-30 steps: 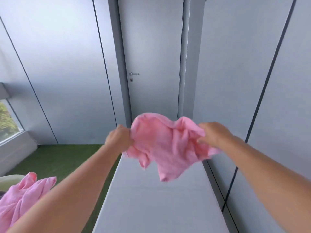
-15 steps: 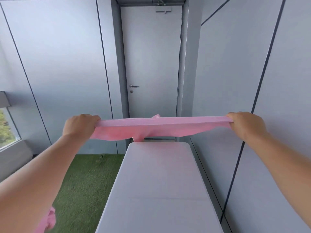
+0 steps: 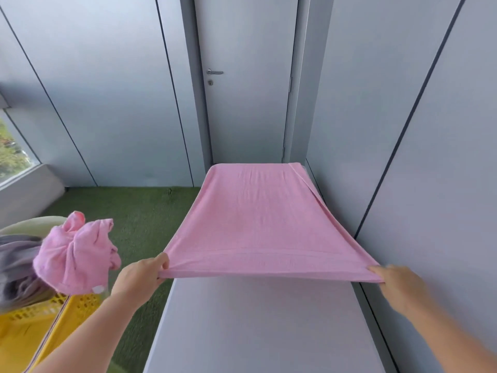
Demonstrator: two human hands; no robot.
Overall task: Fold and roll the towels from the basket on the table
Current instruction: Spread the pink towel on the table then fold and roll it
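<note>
A pink towel (image 3: 255, 219) is spread out flat over the far half of the grey table (image 3: 263, 327), its far edge at the table's end. My left hand (image 3: 139, 278) pinches the towel's near left corner. My right hand (image 3: 398, 286), blurred, grips the near right corner. The near edge is stretched taut between both hands, slightly above the tabletop. At the left stands a yellow basket (image 3: 32, 327) holding a crumpled pink towel (image 3: 75, 254) and a grey towel (image 3: 16, 265).
A grey wall panel (image 3: 430, 184) runs close along the table's right side. A closed door (image 3: 247, 76) stands just beyond the table's far end. Green artificial grass (image 3: 134, 211) covers the floor left of the table. A window (image 3: 13, 152) is at far left.
The towel went from bunched between my hands, to stretched out in the air, to laid open over the table's far half. My hands moved apart, down and toward me.
</note>
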